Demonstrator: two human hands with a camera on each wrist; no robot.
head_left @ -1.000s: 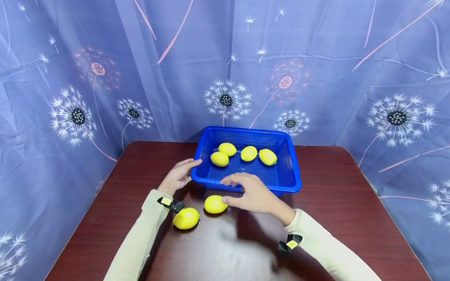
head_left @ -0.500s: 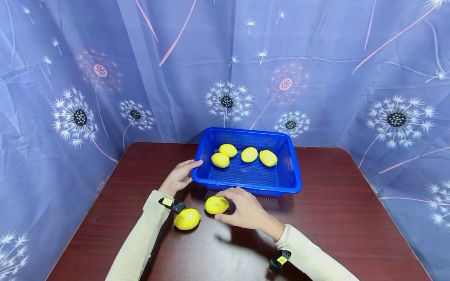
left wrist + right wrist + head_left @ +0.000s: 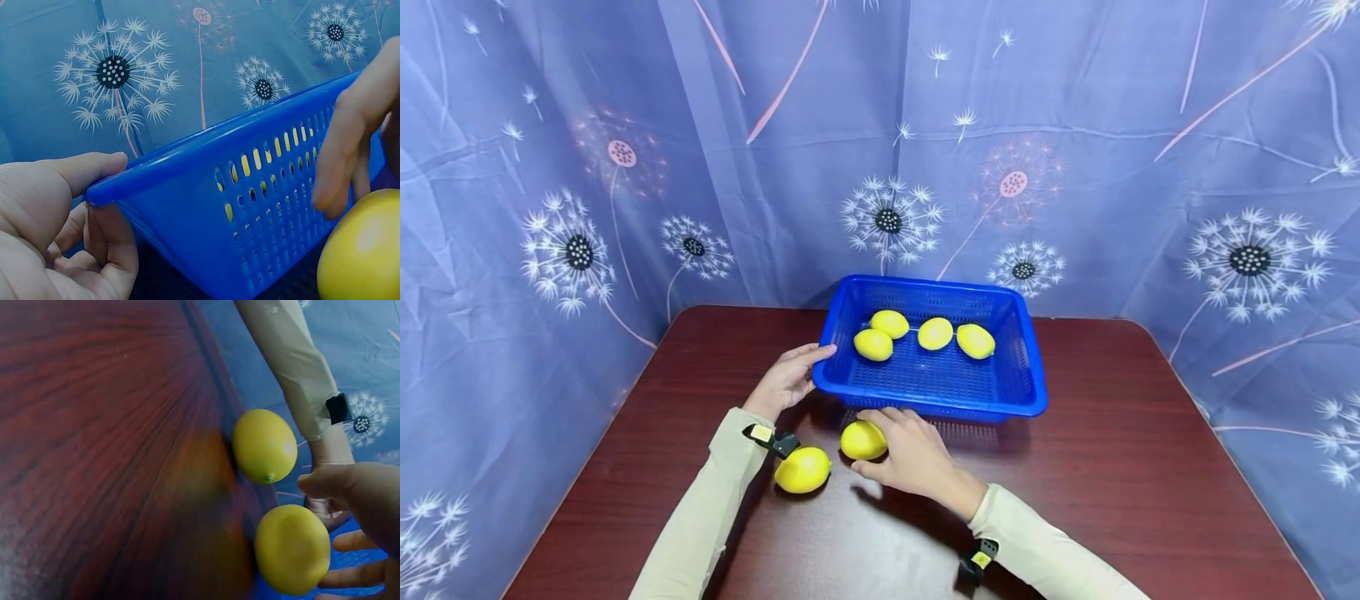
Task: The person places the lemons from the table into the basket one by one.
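Note:
My left hand (image 3: 785, 382) grips the left front corner of a blue plastic basket (image 3: 928, 403); in the left wrist view the thumb lies over the rim and curled fingers sit beneath. Several yellow lemons (image 3: 935, 333) lie inside the basket. My right hand (image 3: 912, 452) is spread around a lemon (image 3: 860, 442) on the table in front of the basket. In the right wrist view a gap shows between the thumb and that lemon (image 3: 292, 550), with the fingertips close to its far side. A second loose lemon (image 3: 803, 471) lies by my left wrist.
The dark red wooden table (image 3: 1120, 467) carries everything. A blue curtain (image 3: 790, 167) with dandelion prints hangs behind and at both sides, close to the basket's back edge. Each wrist wears a black strap (image 3: 977, 562).
My right hand has come down from the basket's front rim toward me and left, to the nearer side of the lemon. The left hand keeps its hold on the basket.

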